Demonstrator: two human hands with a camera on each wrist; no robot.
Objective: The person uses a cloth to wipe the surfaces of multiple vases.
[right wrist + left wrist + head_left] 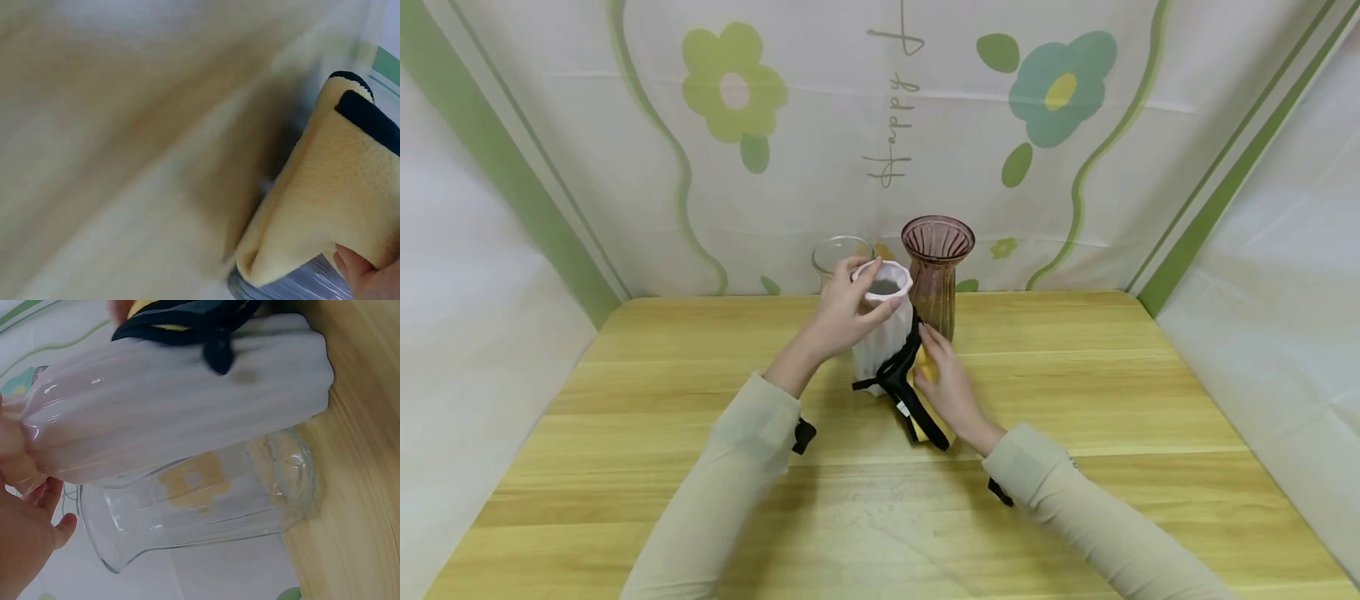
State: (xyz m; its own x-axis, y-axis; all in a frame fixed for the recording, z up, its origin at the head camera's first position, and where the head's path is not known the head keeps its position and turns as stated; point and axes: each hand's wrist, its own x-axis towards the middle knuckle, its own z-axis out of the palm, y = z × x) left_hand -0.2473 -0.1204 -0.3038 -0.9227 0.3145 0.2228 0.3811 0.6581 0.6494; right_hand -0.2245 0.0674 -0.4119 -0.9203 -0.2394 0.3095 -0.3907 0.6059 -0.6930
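A white fluted vase (880, 337) stands at the middle of the table, its neck gripped near the rim by my left hand (847, 312). In the left wrist view the white vase (181, 406) appears sideways, my left hand (28, 531) at its neck. My right hand (951, 387) holds a yellow cloth with black edging (928, 408) against the vase's right side. The right wrist view shows the fuzzy cloth (325, 194) folded over, pinched at its lower part by the fingers of my right hand (375, 275).
Behind the white vase on the left stands a clear glass vase (200, 506). A tall glass vase with a purple flared rim (938, 250) stands behind on the right. All are on a wooden table (1075, 400), before a flower-printed curtain (820, 125).
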